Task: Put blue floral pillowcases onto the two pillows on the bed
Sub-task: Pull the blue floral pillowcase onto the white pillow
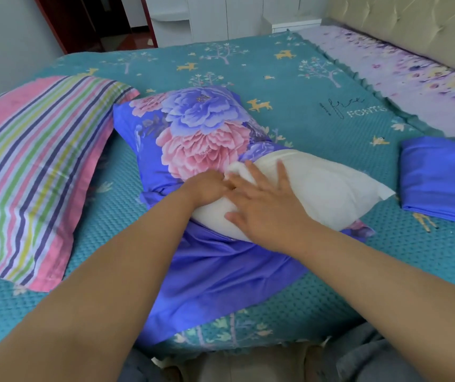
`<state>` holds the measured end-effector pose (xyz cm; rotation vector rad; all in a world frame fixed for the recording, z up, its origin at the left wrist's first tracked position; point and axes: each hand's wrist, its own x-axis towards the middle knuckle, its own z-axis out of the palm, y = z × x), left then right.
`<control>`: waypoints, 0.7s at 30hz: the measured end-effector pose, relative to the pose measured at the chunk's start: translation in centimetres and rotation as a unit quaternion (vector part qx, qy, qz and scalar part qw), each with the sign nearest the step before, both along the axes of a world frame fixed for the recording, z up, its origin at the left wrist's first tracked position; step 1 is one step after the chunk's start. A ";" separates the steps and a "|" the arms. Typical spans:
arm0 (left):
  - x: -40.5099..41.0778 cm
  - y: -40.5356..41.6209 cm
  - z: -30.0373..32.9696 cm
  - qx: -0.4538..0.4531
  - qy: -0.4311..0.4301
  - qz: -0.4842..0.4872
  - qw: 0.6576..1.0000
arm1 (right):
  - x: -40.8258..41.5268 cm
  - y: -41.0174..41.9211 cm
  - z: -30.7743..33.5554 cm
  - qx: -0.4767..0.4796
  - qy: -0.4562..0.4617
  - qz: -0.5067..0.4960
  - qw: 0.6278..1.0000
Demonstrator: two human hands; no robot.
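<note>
I was stuffing the white pillow into the floral pillowcase (half in). My right hand pressed flat, fingers spread; my left hand looked curled at the case edge. Next, pull the case over.

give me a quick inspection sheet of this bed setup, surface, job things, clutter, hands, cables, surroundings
surface: teal bedspread with tree and deer print, covering the bed.
job's things: white pillow partly inside the floral pillowcase, its near end still bare; striped pillow at left, not in a floral case; folded blue cloth at right, likely the second case.
clutter: lilac flowered sheet along the headboard side.
grips: left hand curled at the pillowcase's edge, what it holds is hidden; right hand flat on the white pillow, fingers spread.
cables: nothing seen.
surroundings: padded beige headboard, white cabinet, dark red door frame.
</note>
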<state>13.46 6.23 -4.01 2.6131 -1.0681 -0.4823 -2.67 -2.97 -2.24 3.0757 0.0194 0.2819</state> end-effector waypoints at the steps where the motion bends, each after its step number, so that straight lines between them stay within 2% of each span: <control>1: -0.2 -0.1 0.0 -0.011 -0.005 0.026 1.000 | 0.5 -0.8 -0.5 0.017 0.070 -0.041 0.997; 2: -0.6 -0.1 -0.2 -0.035 -0.047 0.051 0.997 | 0.9 -1.7 -1.2 0.044 0.122 -0.074 0.989; 3: -1.3 0.0 -0.6 -0.083 -0.126 0.072 0.986 | 1.3 -2.4 -1.7 0.072 0.153 -0.091 0.981; 4: -2.0 0.3 -0.9 -0.141 -0.220 0.089 0.961 | 1.4 -2.7 -1.9 0.094 0.168 -0.096 0.977; 6: -3.5 1.1 -1.2 -0.230 -0.398 0.093 0.883 | 1.5 -2.9 -2.1 0.130 0.168 -0.096 0.973; 7: -4.1 1.2 -1.2 -0.253 -0.449 0.071 0.854 | 1.4 -3.0 -2.0 0.134 0.168 -0.094 0.972; 8: -4.9 1.3 -1.4 -0.260 -0.466 0.031 0.845 | 1.4 -3.1 -1.9 0.135 0.166 -0.093 0.972; 9: -5.8 1.2 -1.7 -0.247 -0.449 -0.015 0.859 | 1.5 -3.4 -1.8 0.146 0.158 -0.087 0.973; 11: -7.7 0.8 -1.9 -0.157 -0.335 -0.056 0.927 | 1.7 -4.4 -1.3 0.211 0.130 -0.058 0.967; 12: -8.1 0.4 -1.9 -0.102 -0.272 -0.049 0.956 | 1.7 -5.0 -0.9 0.275 0.106 -0.043 0.955; 14: -7.6 -0.8 -1.6 -0.025 -0.179 -0.029 0.983 | 1.0 -6.1 -0.4 0.403 0.010 -0.071 0.912; 15: -7.2 -1.6 -1.2 0.003 -0.143 -0.022 0.989 | 0.5 -6.8 -0.4 0.422 -0.056 -0.112 0.898; 17: -6.6 -2.9 0.1 0.032 -0.087 -0.008 0.996 | -0.5 -8.0 -0.4 0.323 -0.148 -0.227 0.907; 18: -6.4 -3.4 0.6 0.033 -0.064 0.005 0.997 | -1.0 -8.8 -0.4 0.263 -0.151 -0.290 0.908; 19: -6.3 -3.8 0.8 0.032 -0.048 0.017 0.998 | -1.3 -9.9 -0.8 0.263 -0.138 -0.352 0.888; 20: -6.3 -4.1 1.0 0.035 -0.040 0.026 0.998 | -1.9 -10.7 -0.8 0.322 -0.125 -0.410 0.844; 21: -6.4 -4.3 1.2 0.041 -0.037 0.035 0.998 | -2.3 -11.6 -1.0 0.431 -0.126 -0.455 0.769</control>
